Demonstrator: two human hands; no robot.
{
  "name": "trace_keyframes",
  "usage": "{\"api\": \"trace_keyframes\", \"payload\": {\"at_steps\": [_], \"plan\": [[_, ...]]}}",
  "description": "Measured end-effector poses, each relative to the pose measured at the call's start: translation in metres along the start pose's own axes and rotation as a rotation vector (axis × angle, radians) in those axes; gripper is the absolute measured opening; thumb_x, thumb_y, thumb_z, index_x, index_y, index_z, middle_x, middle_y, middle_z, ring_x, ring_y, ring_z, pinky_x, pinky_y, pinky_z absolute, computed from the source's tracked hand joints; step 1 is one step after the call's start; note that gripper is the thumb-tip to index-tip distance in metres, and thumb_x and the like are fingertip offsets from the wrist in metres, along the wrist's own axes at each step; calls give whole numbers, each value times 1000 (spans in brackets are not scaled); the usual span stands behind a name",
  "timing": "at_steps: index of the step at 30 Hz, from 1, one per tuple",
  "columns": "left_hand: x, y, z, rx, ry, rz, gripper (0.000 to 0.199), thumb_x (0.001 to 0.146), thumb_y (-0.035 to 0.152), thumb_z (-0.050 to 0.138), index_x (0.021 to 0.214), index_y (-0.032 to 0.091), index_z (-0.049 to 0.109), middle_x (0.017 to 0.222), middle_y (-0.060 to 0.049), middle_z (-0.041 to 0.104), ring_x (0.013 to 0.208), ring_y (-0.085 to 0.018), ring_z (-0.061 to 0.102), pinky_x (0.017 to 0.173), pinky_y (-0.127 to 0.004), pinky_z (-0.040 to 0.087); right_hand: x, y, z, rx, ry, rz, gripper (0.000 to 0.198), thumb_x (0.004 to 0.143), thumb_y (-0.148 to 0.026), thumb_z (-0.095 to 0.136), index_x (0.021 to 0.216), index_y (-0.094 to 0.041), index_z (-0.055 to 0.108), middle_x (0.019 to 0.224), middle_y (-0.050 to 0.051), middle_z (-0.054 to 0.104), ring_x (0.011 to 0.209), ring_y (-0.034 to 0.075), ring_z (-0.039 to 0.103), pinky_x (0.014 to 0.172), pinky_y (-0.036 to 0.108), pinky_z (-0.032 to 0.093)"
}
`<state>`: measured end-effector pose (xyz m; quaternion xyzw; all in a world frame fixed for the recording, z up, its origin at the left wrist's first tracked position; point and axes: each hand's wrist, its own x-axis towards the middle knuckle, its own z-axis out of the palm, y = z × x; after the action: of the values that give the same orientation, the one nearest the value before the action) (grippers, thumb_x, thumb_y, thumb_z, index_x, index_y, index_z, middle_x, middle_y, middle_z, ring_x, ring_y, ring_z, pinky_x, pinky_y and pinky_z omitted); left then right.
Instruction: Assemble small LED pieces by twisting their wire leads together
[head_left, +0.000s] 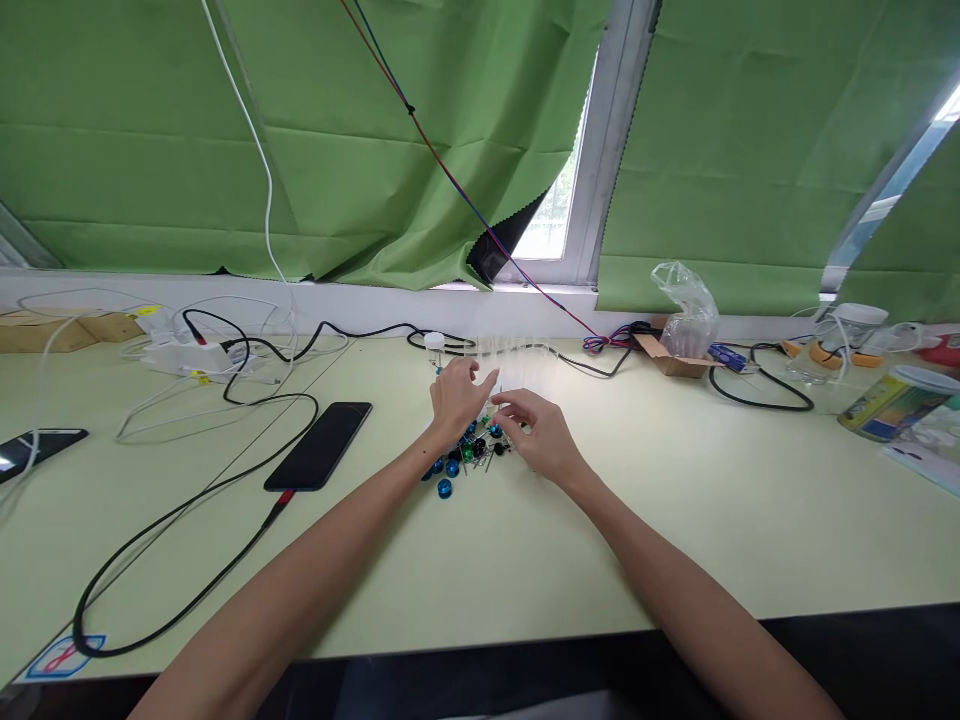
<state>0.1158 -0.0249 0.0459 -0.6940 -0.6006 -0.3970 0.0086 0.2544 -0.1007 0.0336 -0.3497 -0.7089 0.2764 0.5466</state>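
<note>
A heap of small blue, green and black pieces with thin metal stems point(476, 450) lies on the table between my hands. One round blue piece point(445, 488) sits apart at the near side of the heap. My left hand point(457, 400) hovers over its far left edge, thumb stretched away from the partly curled fingers, and nothing shows in it. At the right, my right hand point(544, 436) has thumb and forefinger drawn together above the pieces; a thin stem seems to stand at the fingertips, too fine to name. Clear upright tubes point(514, 352) stand behind both hands.
A black phone point(319, 446) on a black cable point(187, 500) lies to the left. At the back stand a small white-capped bottle point(434, 346) and a power strip point(187, 358). On the right are an open cardboard box point(675, 362) and a labelled canister point(896, 402).
</note>
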Motion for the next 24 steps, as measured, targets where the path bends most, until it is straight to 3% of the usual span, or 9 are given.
{"api": "trace_keyframes", "payload": {"at_steps": [6, 11, 15, 18, 24], "plan": [[-1, 8, -10, -58, 104, 69, 27, 85, 47, 56, 86, 20, 61, 86, -4, 65, 77, -20, 60, 66, -31, 41, 0, 1, 0, 22, -5, -22, 18, 87, -26, 58, 103, -21, 65, 106, 8, 67, 83, 16, 69, 78, 33, 56], [1, 14, -33, -222, 244, 180, 25, 84, 42, 60, 90, 18, 62, 87, -4, 61, 66, -13, 56, 69, -30, 48, 0, -1, 1, 19, 9, -12, 17, 85, -29, 62, 100, -20, 64, 103, 8, 67, 82, 16, 68, 79, 33, 56], [-14, 16, -54, -433, 277, 218, 23, 82, 41, 64, 89, 19, 63, 104, -6, 54, 81, -13, 61, 64, -26, 56, 1, -3, 1, 32, 46, 24, 26, 82, -33, 66, 105, -20, 62, 102, 8, 68, 83, 17, 67, 80, 34, 56], [-31, 13, -63, -521, 260, 264, 20, 80, 37, 66, 90, 20, 63, 111, -6, 53, 100, -17, 62, 79, -29, 59, 1, -4, 0, 45, 69, 47, 30, 81, -34, 67, 107, -20, 61, 99, 8, 68, 84, 17, 65, 81, 34, 56], [-51, 0, -57, -646, 134, 167, 23, 82, 37, 64, 94, 20, 54, 109, -4, 55, 85, -13, 67, 79, -29, 60, 3, -3, -2, 57, 108, 90, 28, 83, -34, 64, 107, -21, 61, 90, 6, 67, 79, 16, 65, 76, 31, 54]]}}
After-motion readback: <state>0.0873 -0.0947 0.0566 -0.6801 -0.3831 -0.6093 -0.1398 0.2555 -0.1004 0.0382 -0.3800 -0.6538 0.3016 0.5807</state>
